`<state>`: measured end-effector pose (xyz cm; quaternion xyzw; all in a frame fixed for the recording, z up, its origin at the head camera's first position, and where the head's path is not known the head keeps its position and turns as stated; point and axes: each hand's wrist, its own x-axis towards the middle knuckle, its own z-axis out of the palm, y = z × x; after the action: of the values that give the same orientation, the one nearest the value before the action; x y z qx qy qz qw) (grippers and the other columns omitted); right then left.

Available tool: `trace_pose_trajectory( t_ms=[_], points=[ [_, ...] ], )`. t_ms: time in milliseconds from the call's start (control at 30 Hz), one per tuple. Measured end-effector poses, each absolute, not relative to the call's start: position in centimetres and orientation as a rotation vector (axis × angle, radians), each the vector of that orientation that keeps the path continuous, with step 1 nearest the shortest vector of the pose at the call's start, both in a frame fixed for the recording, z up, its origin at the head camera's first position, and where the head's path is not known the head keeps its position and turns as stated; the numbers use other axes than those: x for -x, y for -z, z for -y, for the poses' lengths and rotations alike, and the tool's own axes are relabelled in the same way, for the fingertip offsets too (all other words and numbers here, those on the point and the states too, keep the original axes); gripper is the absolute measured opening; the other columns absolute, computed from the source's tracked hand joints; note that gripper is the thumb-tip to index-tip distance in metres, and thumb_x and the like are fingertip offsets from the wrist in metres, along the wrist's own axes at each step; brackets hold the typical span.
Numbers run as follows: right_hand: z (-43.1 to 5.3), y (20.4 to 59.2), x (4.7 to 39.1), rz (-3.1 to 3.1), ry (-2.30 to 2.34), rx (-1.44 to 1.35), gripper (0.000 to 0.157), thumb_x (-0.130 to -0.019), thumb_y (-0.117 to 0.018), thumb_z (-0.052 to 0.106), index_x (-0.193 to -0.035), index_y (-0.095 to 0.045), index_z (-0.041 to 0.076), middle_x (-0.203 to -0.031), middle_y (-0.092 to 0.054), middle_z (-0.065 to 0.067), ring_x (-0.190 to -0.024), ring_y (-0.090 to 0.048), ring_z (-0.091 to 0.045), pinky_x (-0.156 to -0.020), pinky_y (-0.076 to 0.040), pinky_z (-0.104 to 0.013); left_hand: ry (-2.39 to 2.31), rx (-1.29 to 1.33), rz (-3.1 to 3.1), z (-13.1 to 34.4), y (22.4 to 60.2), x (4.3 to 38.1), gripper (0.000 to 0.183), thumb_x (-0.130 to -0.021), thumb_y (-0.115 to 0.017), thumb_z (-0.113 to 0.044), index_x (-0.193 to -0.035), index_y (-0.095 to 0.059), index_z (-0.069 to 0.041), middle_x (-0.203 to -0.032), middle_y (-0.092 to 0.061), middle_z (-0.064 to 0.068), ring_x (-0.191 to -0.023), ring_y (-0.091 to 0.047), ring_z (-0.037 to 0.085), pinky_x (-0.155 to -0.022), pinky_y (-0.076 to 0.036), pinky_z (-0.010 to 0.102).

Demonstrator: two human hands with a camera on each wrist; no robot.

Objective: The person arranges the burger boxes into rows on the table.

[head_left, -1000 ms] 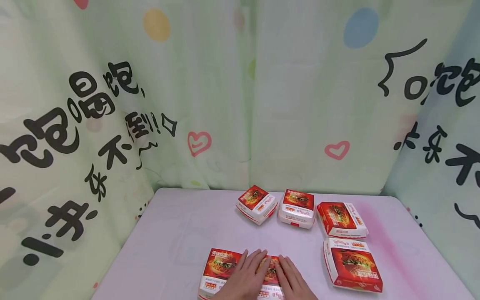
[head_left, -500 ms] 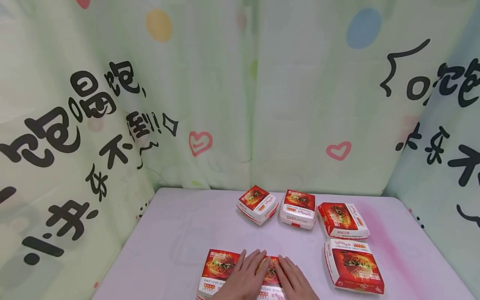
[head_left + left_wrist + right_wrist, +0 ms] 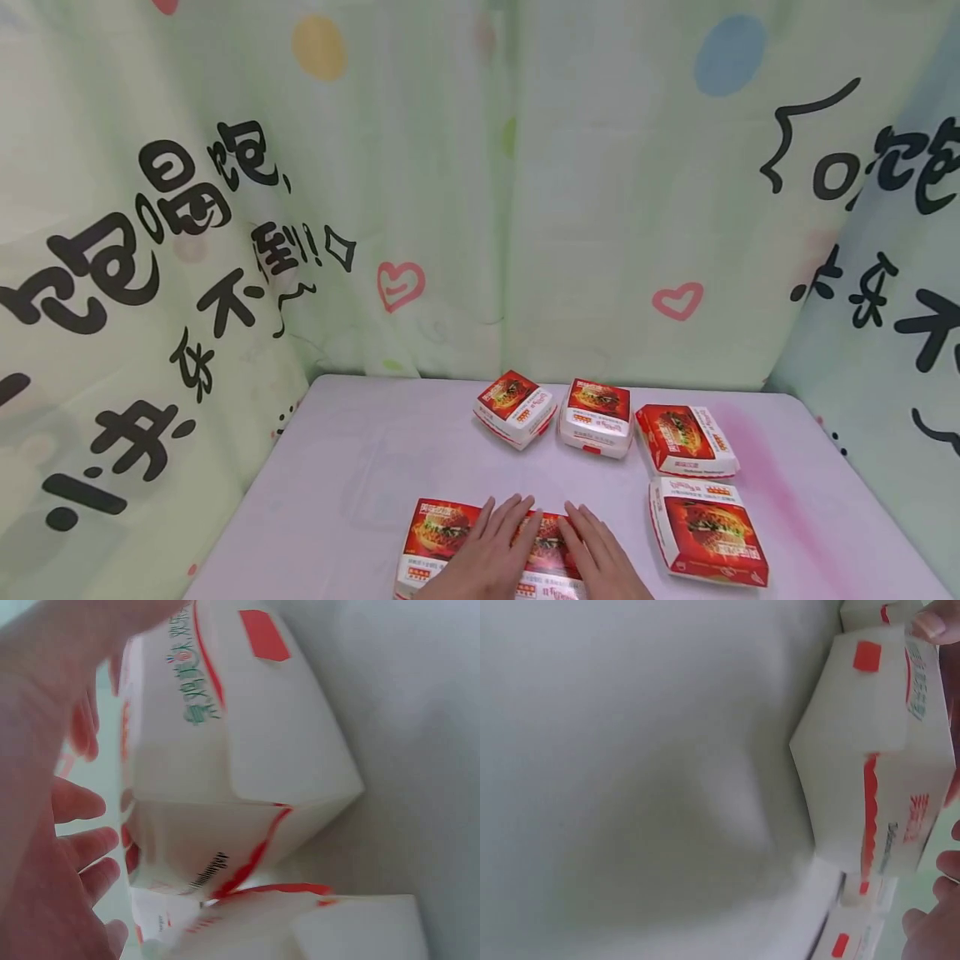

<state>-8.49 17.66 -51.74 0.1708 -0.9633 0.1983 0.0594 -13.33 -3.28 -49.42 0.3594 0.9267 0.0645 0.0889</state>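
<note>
Two hamburger boxes with red picture tops and white fronts stand side by side at the front of the table. My left hand [image 3: 483, 554] lies flat over where they meet, covering part of the left burger box [image 3: 442, 527] and the right burger box [image 3: 553, 562]. My right hand [image 3: 603, 554] rests with straight fingers at the right edge of the right box. In the right wrist view, a thumb [image 3: 930, 625] touches the upper edge of that box's white front [image 3: 855, 705]. Red tabs and closed lids show on the white box sides [image 3: 285, 720] in the left wrist view.
More boxes of the same kind stand beyond: a turned one [image 3: 513, 408] and an upright one [image 3: 596, 417] at the back, then two on the right, one [image 3: 686, 440] behind the other [image 3: 708, 533]. A patterned curtain [image 3: 420, 192] surrounds the pale table [image 3: 360, 467].
My right hand has slid slightly right, uncovering more of the right box's top. My left hand stays in place on the boxes. The other boxes have not moved.
</note>
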Motion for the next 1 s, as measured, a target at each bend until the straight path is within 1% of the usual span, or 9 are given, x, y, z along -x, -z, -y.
trace_pose_trajectory(
  t_ms=[67, 100, 200, 300, 433, 500, 667, 800, 1000],
  points=[
    [-18.1, 51.3, 8.6, 2.908, -0.557, -0.497, 0.106, -0.072, -0.059, 0.083, -0.145, -0.045, 0.007, -0.152, -0.044, -0.010, -0.139, -0.035, -0.027, -0.108, -0.042, -0.053, -0.224, -1.075, -2.763, 3.2, 49.2, 13.4, 0.106, -0.078, -0.045, -0.085, -0.158, -0.023, -0.020, -0.164, -0.022, -0.002, -0.152, -0.021, 0.021, -0.122, -0.025, 0.052],
    [-18.3, 51.2, 8.7, 2.904, -0.553, -0.480, 0.104, -0.072, -0.062, 0.081, -0.144, -0.045, 0.008, -0.152, -0.044, -0.009, -0.138, -0.034, -0.027, -0.108, -0.042, -0.054, -0.234, -1.079, -2.768, 3.1, 49.1, 13.5, 0.106, -0.077, -0.045, -0.086, -0.158, -0.022, -0.020, -0.164, -0.022, -0.002, -0.152, -0.021, 0.022, -0.122, -0.025, 0.052],
    [-18.9, 51.1, 8.9, 2.814, -0.473, -0.451, 0.094, -0.074, -0.069, 0.071, -0.142, -0.049, 0.008, -0.148, -0.049, -0.009, -0.134, -0.038, -0.027, -0.102, -0.047, -0.054, -0.263, -1.089, -2.792, 2.7, 48.8, 13.7, 0.108, -0.076, -0.043, -0.088, -0.158, -0.023, -0.020, -0.164, -0.023, -0.001, -0.152, -0.022, 0.021, -0.122, -0.024, 0.051],
    [-19.4, 51.1, 9.1, 2.766, -0.483, -0.409, 0.085, -0.076, -0.075, 0.059, -0.141, -0.050, 0.011, -0.148, -0.049, -0.007, -0.134, -0.037, -0.026, -0.101, -0.047, -0.054, -0.253, -1.092, -2.809, 2.0, 48.5, 14.0, 0.110, -0.075, -0.044, -0.089, -0.158, -0.023, -0.020, -0.164, -0.024, -0.001, -0.152, -0.023, 0.021, -0.122, -0.025, 0.050],
    [-20.3, 50.7, 9.2, 2.793, -0.601, -0.368, 0.083, -0.077, -0.077, 0.050, -0.144, -0.048, 0.009, -0.151, -0.045, -0.010, -0.137, -0.035, -0.031, -0.103, -0.043, -0.062, -0.230, -1.116, -2.817, 0.9, 48.2, 14.2, 0.110, -0.076, -0.047, -0.087, -0.158, -0.023, -0.018, -0.164, -0.025, -0.001, -0.151, -0.024, 0.020, -0.122, -0.026, 0.048],
    [-20.8, 50.4, 9.3, 2.819, -0.629, -0.352, 0.084, -0.078, -0.077, 0.049, -0.144, -0.047, 0.007, -0.151, -0.043, -0.013, -0.137, -0.035, -0.036, -0.104, -0.040, -0.067, -0.217, -1.132, -2.828, 0.3, 48.1, 14.2, 0.107, -0.078, -0.047, -0.086, -0.158, -0.024, -0.018, -0.164, -0.025, -0.001, -0.151, -0.024, 0.020, -0.122, -0.026, 0.047],
    [-22.0, 50.0, 9.3, 2.878, -0.599, -0.285, 0.085, -0.078, -0.079, 0.046, -0.145, -0.046, 0.006, -0.152, -0.041, -0.015, -0.138, -0.034, -0.040, -0.105, -0.036, -0.069, -0.225, -1.113, -2.828, -1.3, 47.8, 14.5, 0.099, -0.082, -0.048, -0.081, -0.158, -0.024, -0.022, -0.163, -0.026, -0.003, -0.151, -0.026, 0.018, -0.122, -0.028, 0.045],
    [-23.3, 50.0, 9.3, 2.888, -0.566, -0.260, 0.085, -0.079, -0.079, 0.045, -0.145, -0.044, 0.005, -0.152, -0.039, -0.016, -0.137, -0.033, -0.041, -0.104, -0.036, -0.070, -0.232, -1.130, -2.842, -2.3, 47.4, 14.8, 0.094, -0.084, -0.052, -0.076, -0.157, -0.026, -0.022, -0.162, -0.028, -0.004, -0.149, -0.028, 0.017, -0.121, -0.029, 0.044],
    [-24.6, 49.5, 9.5, 2.929, -0.491, -0.170, 0.087, -0.080, -0.076, 0.048, -0.146, -0.042, 0.002, -0.150, -0.038, -0.019, -0.134, -0.034, -0.041, -0.102, -0.038, -0.071, -0.205, -1.182, -2.847, -3.4, 46.9, 14.8, 0.094, -0.085, -0.053, -0.075, -0.157, -0.027, -0.020, -0.162, -0.028, -0.002, -0.150, -0.027, 0.016, -0.122, -0.028, 0.041]
  ],
)
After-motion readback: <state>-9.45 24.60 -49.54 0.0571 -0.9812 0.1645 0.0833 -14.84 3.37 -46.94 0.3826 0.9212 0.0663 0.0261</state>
